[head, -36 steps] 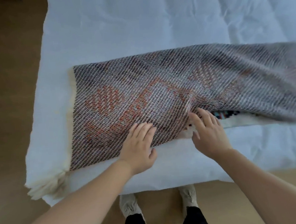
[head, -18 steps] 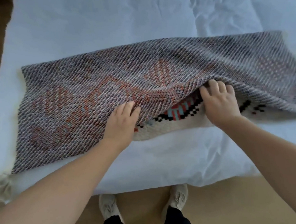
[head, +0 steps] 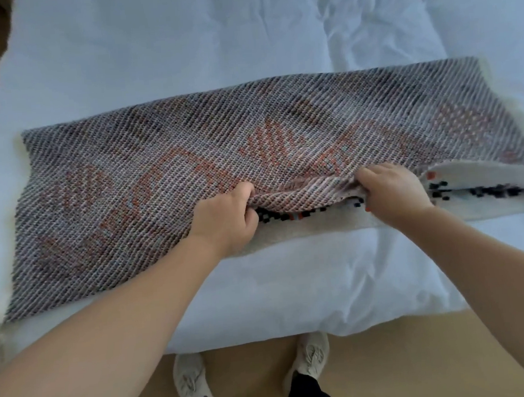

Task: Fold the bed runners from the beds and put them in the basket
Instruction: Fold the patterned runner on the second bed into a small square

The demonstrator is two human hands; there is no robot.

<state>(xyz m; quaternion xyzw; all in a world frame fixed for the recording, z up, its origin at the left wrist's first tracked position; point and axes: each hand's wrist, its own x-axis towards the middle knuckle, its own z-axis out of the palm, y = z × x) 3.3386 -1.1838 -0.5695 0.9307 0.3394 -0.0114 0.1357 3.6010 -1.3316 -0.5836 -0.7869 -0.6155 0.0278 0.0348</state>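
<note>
A white bed (head: 182, 49) fills most of the frame, with tan floor (head: 390, 360) and a pair of pale shoes (head: 191, 380) along the bottom edge. Nothing lies over the bed runner (head: 160, 180), which stretches across the middle of the frame, folded lengthwise. Its grey diagonal weave with orange motifs faces up, and a cream underside with black, red and blue marks shows at centre right. At its near edge, the left hand (head: 225, 219) grips the upper layer with curled fingers. Just to the right, the right hand (head: 393, 192) bunches the same edge, fingers closed on the fabric.
</note>
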